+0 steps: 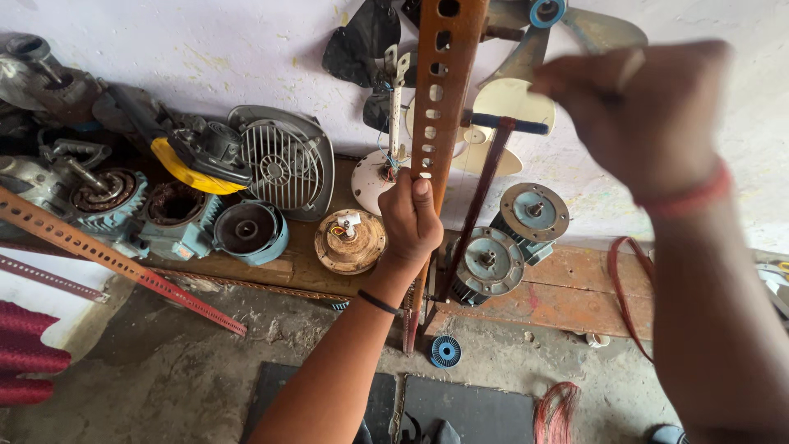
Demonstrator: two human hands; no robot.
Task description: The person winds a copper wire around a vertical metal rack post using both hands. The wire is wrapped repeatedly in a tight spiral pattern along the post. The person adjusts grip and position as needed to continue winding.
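My left hand (409, 215) is closed in a fist around a rusty orange perforated metal bar (445, 74) that stands upright in the middle. A black band sits on that wrist. My right hand (645, 111) is raised at the upper right and is motion-blurred; its fingers are pinched on a thin pale stick (631, 66) whose kind I cannot make out. A red thread circles the right wrist. Between the hands, a dark rod with a blue crossbar (505, 123) leans beside the upright bar.
Electric motors (514, 238), a wound stator (351, 241), a fan grille (283, 160) and other motor housings lie on a wooden plank (575, 288) against the wall. Fan blades (509, 107) hang above. A red perforated bar (123, 263) slants at left. A blue spool (445, 351) and copper wire (557, 411) lie on the floor.
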